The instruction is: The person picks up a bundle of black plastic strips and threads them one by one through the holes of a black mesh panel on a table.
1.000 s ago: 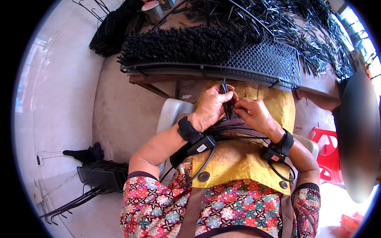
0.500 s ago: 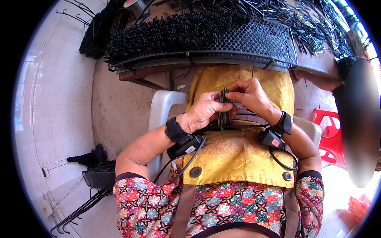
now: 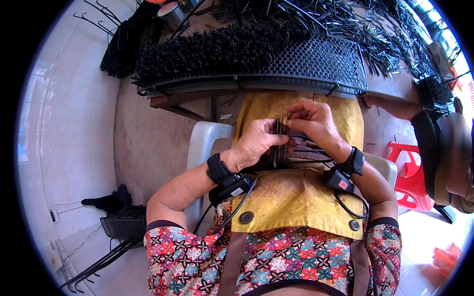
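My left hand (image 3: 253,142) is closed around a small bundle of thin dark sticks (image 3: 279,154), held roughly upright over my lap. At the top of the bundle, my right hand (image 3: 316,123) pinches with thumb and forefinger. One stick end seems to be in that pinch, though it is too small to be sure. A yellow apron (image 3: 281,192) covers my front and lap, under both hands. Just beyond them stands a black perforated rack (image 3: 331,59), its left part densely filled with upright black sticks (image 3: 207,54).
Loose black sticks (image 3: 365,39) lie heaped on the table behind the rack. A metal can (image 3: 170,16) stands at the far left. Black hooked rods (image 3: 101,264) rest at lower left. Another person's legs (image 3: 429,148) and a red stool (image 3: 410,172) are at right. Cables hang from my wrist devices.
The view has shifted slightly. My right fingers have moved a little along the bundle's top, and the left hand keeps its hold. The person at right has shifted.
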{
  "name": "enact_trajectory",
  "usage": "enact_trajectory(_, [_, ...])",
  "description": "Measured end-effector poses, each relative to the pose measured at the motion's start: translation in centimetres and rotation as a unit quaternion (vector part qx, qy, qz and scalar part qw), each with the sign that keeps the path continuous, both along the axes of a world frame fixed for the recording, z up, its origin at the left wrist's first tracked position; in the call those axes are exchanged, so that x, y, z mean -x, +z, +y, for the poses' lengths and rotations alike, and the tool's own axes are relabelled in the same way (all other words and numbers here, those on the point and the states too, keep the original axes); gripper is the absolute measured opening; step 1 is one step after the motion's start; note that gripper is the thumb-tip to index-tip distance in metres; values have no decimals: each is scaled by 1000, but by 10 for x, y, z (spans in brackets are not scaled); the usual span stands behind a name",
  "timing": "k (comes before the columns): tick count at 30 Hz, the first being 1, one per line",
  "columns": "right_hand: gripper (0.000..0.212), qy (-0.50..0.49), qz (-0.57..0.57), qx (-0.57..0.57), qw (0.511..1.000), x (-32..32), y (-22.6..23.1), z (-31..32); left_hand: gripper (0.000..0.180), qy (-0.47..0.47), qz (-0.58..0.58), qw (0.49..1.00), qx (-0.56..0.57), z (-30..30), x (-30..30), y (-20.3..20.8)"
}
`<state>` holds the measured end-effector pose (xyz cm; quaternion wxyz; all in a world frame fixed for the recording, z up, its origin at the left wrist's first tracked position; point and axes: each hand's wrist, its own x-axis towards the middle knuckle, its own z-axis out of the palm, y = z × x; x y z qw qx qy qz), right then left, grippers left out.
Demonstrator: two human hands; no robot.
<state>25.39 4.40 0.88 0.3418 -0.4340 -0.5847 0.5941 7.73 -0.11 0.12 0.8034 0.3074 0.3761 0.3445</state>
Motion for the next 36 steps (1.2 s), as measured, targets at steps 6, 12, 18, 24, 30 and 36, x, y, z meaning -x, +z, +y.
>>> enact_trajectory(6, [18, -104, 97, -64, 988, -6, 38, 29, 19, 137, -49, 989, 25, 18, 7, 1])
enact_trajectory(12, [20, -188, 77, -295, 934, 24, 46, 67, 26, 126, -76, 988, 43, 18, 11, -7])
enact_trajectory(18, [21, -179, -9, -421, 889, 42, 37, 85, 22, 147, -80, 986, 27, 19, 14, -11])
enact_trajectory(24, [20, -122, -83, -550, 822, 45, 44, 88, 15, 166, -60, 984, 20, 19, 15, -12])
enact_trajectory(30, [21, -77, -103, -615, 778, 42, 46, 89, 13, 164, -50, 985, 19, 22, 12, -8])
enact_trajectory(36, [13, 57, -228, -628, 742, 57, 47, 95, 13, 190, -38, 981, 29, 19, 16, -1])
